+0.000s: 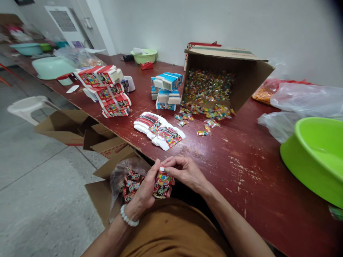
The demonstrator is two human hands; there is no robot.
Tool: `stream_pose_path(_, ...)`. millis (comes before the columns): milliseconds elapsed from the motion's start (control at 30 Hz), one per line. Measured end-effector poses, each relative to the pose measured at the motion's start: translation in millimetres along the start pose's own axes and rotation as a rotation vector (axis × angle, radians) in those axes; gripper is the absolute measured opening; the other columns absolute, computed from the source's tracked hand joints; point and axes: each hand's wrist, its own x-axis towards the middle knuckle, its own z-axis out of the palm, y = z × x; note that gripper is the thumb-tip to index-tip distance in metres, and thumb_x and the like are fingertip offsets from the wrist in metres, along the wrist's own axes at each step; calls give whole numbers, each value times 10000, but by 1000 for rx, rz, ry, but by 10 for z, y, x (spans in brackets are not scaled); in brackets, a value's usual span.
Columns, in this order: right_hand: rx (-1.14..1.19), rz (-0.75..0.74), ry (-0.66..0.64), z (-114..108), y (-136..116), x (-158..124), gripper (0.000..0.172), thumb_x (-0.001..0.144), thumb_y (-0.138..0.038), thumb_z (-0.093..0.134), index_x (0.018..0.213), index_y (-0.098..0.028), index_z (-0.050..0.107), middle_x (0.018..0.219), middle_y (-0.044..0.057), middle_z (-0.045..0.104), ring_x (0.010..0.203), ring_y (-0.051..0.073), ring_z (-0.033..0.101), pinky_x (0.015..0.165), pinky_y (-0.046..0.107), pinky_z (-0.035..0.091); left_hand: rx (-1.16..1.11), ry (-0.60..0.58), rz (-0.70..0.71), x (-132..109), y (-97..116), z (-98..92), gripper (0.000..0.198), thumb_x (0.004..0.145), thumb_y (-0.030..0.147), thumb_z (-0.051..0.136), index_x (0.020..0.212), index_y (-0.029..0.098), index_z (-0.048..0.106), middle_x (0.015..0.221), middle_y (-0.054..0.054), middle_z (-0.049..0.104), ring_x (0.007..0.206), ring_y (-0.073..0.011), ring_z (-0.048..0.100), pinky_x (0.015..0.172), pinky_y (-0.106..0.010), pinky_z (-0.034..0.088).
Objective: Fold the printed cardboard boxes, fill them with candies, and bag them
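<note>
A small red printed candy box (162,184) is upright in front of my body, at the table's near edge. My left hand (148,185) wraps round it from the side, closed on it. At its top, my right hand (184,172) pinches a white end flap between thumb and fingers. Whether anything is inside the box is hidden. Just beyond my hands, a fanned stack of flat red cartons (159,129) lies on the table. Below and left, a plastic-lined carton holds several similar red boxes (131,184).
A tipped cardboard box (252,78) spills small wrapped candies (211,84) onto the red table (230,157). Banded red cartons (107,89) and blue cartons (167,89) are stacked behind. A green basin (308,153) stands right; a white stool (32,105) and open boxes (64,123) sit left.
</note>
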Motion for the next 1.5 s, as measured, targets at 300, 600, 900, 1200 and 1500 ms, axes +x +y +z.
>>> stream_pose_path(300,-447,-211,26,146,280,-219,485,767,-330,761,1211,-245,584,1215,79,571,1016,239,582,854,395,505,-183,92,79,56,61,-20,464,832,281,574,1282,167,585,828,-48,730,481,-131,618,446,-232,500)
stream_pose_path(600,-1067,-420,-134,463,40,314,828,666,-262,753,1398,-125,393,1365,171,487,1209,327,430,1026,490,361,-64,228,273,81,437,-139,378,967,374,442,1197,137,625,965,-68,734,878,-208,685,827,-328,543)
stream_pose_path(900,-1179,-101,362,-497,347,698,817,832,-629,577,1441,-151,316,1451,222,386,1276,402,369,1000,586,332,825,630,499,-123,601,-986,544,875,601,481,1192,179,615,960,-60,695,850,-224,622,792,-352,482)
stream_pose_path(1200,-1252,76,536,-711,550,866,698,742,-655,669,1241,-176,574,1326,186,498,1181,386,412,937,540,335,1536,548,869,599,522,-454,365,892,333,545,1223,206,632,1091,-99,651,980,-246,555,932,-393,411)
stream_pose_path(1500,-271,-56,583,-834,331,764,388,777,-550,631,896,-181,629,884,58,675,817,208,609,781,354,484,1575,587,945,651,618,-251,477,860,379,583,1290,174,614,1207,-154,594,1104,-311,505,996,-453,382)
